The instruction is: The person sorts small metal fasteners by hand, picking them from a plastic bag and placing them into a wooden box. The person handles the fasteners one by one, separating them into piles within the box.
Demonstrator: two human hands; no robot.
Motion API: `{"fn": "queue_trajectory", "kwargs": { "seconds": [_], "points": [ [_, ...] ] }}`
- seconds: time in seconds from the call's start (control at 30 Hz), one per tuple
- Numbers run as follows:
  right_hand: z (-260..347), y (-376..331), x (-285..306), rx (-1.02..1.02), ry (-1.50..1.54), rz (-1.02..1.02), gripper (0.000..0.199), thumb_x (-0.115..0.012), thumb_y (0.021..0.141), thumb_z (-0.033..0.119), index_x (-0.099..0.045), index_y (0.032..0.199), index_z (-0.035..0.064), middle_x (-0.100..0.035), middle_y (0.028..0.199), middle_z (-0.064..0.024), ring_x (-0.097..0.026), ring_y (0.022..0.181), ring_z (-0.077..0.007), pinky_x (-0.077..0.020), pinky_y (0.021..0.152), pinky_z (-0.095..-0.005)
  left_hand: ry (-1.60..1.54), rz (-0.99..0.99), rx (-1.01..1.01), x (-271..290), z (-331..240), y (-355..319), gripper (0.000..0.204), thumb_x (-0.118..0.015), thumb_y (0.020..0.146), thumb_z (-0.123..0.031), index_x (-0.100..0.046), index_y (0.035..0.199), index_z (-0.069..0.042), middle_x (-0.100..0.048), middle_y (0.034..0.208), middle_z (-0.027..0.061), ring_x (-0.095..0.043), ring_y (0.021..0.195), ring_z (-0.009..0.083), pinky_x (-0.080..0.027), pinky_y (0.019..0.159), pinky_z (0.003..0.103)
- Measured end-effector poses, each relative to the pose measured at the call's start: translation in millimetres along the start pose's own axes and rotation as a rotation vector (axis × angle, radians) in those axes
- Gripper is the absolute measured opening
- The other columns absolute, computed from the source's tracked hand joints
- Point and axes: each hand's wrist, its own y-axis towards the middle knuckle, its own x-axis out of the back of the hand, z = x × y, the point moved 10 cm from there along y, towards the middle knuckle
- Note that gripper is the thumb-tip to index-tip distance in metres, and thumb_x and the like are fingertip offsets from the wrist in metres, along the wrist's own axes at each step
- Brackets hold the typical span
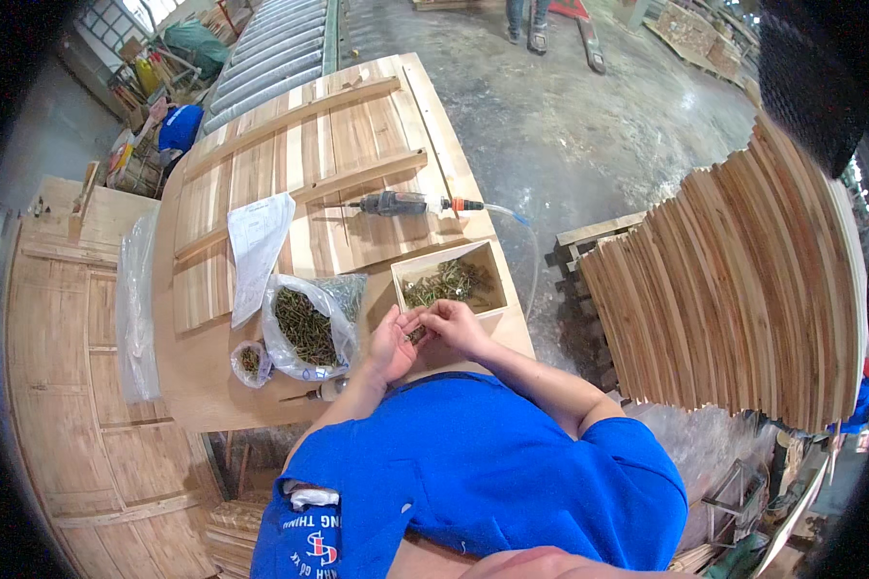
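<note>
My left hand is cupped palm up at the near edge of an open wooden box, with a few small screws in it. Over that palm, my right hand has its fingers pinched together; what they hold is too small to make out. Loose brassy screws lie in the box. Left of my hands stands an open clear plastic bag full of similar screws, with a smaller bag beside it. A power screwdriver lies near my left forearm.
A second screwdriver with an air hose rests on a slatted wooden panel. A paper sheet lies across the panel. Stacked wooden boards stand on the right. A roller conveyor and a person's legs are beyond.
</note>
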Motion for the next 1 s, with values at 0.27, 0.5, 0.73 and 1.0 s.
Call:
{"fn": "queue_trajectory", "kwargs": {
  "seconds": [0.27,0.5,0.73,1.0],
  "points": [
    [16,-12,9,-0.199,0.481,-0.027,0.015,-0.058,0.087,0.02,-0.056,0.082,0.0067,-0.055,0.063,0.0009,-0.042,0.043,-0.004,-0.033,0.037,-0.0183,0.061,0.189,-0.041,-31,-17,-13,0.044,-0.039,0.081,0.002,-0.037,0.124,0.007,-0.047,0.122,0.0192,-0.053,0.107,0.027,-0.044,0.096,0.033],
    [28,-16,11,-0.151,0.51,-0.032,0.014,-0.059,0.086,0.019,-0.055,0.079,0.0079,-0.053,0.06,0.002,-0.041,0.043,-0.0035,-0.0302,0.037,-0.017,0.01,0.074,-0.022,-10,-13,-14,0.036,-0.042,0.086,0.003,-0.043,0.122,0.004,-0.054,0.115,0.0163,-0.056,0.105,0.0227,-0.048,0.09,0.027],
    [28,-18,23,-0.131,0.536,-0.076,0.013,-0.061,0.084,0.017,-0.053,0.077,0.0093,-0.052,0.058,0.0023,-0.039,0.042,-0.0031,-0.0279,0.036,-0.0174,0.061,-0.014,-0.021,-3,-13,-11,0.027,-0.05,0.086,0.001,-0.052,0.113,0.001,-0.057,0.11,0.0143,-0.057,0.103,0.02,-0.051,0.084,0.027],
    [23,-22,27,-0.105,0.523,-0.07,0.012,-0.059,0.086,0.016,-0.053,0.078,0.0093,-0.052,0.059,0.0024,-0.039,0.043,-0.0026,-0.0274,0.038,-0.0169,0.125,-0.055,-0.026,-5,-12,-17,0.021,-0.051,0.088,-0.006,-0.055,0.108,-0.001,-0.062,0.1,0.0115,-0.062,0.092,0.019,-0.053,0.078,0.028]
  ]
}}
